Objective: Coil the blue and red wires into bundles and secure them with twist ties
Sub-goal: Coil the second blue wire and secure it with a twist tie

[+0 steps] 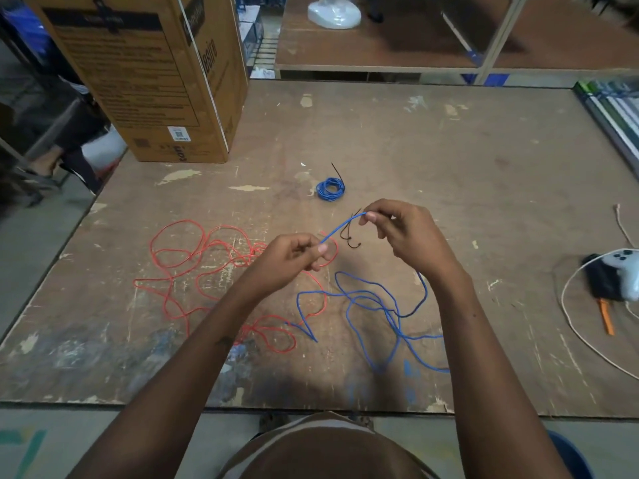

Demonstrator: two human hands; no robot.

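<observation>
While both hands are pinching the blue wire, left hand and right hand, its far loops are running out of view. The box lettering is blurring beyond reading.

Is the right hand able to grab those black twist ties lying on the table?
Probably yes. The black twist ties lie bare on the table, just beside the right hand, nothing covering them. But that hand pinches the blue wire, so it must let go first.

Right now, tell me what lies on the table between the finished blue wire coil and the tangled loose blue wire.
In the head view, black twist ties lie there between the blue coil and the loose blue wire, partly beneath the raised wire end that both hands pinch.
</observation>
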